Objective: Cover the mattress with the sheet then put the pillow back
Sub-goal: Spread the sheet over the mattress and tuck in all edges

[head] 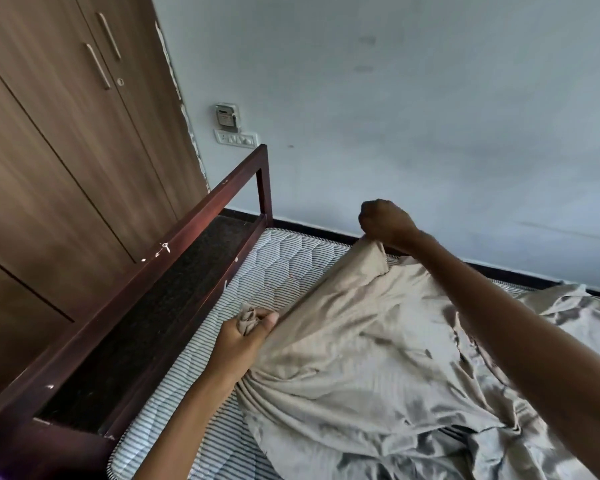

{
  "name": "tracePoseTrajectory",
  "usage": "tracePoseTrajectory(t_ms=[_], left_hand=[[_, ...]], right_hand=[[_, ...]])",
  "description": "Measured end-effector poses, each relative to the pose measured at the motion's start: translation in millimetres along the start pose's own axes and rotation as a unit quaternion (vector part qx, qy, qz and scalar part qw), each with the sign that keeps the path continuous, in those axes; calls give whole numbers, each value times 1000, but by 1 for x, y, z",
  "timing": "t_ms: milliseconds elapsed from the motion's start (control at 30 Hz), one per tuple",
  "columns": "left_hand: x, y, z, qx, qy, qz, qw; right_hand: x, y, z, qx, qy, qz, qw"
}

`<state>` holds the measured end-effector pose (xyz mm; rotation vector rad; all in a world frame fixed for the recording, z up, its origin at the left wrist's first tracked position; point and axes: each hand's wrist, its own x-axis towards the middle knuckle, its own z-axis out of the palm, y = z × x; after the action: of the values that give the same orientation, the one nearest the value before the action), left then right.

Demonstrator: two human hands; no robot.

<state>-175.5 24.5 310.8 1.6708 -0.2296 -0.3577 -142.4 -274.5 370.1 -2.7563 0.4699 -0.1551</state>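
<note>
A pale blue wall [430, 98] fills the upper right of the frame, and a brown wardrobe [49, 168] the left. In the lower right, a beige sheet [361, 341] is seen bunched and creased over a striped mattress [284, 258]. The mattress's quilted top lies bare at the centre, beside a dark wooden bed frame [201, 209] set diagonally from lower left to centre. The sheet's edge is lifted at two points, apparently so that it can be drawn over the bare end. At centre right, the right hand [385, 220] is closed in a fist, with cloth rising to it and seemingly gripped. At lower centre, the left hand [243, 337] is curled tightly round a wadded corner. A switch plate [236, 137] is fixed above the frame. No pillow is in view.
</note>
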Motion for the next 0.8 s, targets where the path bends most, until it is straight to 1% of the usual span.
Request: tracePoseTrajectory(t_ms=[33,67,100,133,167,200,233,267,367,433,500,567,600,667,800], left_hand=[[2,-3,-2,1,47,-2,999],[5,-5,-4,-7,85,-10,996],[9,-7,-5,-26,107,-24,994],[13,-7,-5,-65,114,-45,990],[16,-5,-5,-123,112,-74,983],[19,-3,-4,-186,103,-99,972],[20,-1,-1,-233,99,-114,961],[20,0,2,-250,96,-116,956],[18,3,17,-179,74,-67,979],[17,7,24,-166,27,-52,984],[17,8,24,-153,-20,-48,987],[17,7,22,-132,-36,-40,990],[17,6,21,-128,-24,-38,991],[17,4,16,-116,10,-42,992],[13,-4,3,-111,38,-44,992]], right_hand=[[-4,-10,-6,139,-54,9,989],[-12,-21,-10,261,-110,-13,959],[-22,-30,-10,339,-158,-45,926],[-32,-38,-9,391,-204,-68,895],[-40,-44,-8,408,-239,-79,878],[-44,-47,-6,404,-261,-84,873],[-47,-51,-5,388,-275,-87,876],[-50,-54,-2,367,-287,-87,880],[-58,-65,13,332,-312,-125,882],[-63,-71,31,286,-290,-174,897],[-64,-72,45,190,-259,-192,927],[-61,-64,51,44,-247,-193,948],[-59,-58,52,-25,-247,-189,950],[-52,-39,57,-113,-260,-160,945],[-34,9,58,-274,-295,-85,911]])
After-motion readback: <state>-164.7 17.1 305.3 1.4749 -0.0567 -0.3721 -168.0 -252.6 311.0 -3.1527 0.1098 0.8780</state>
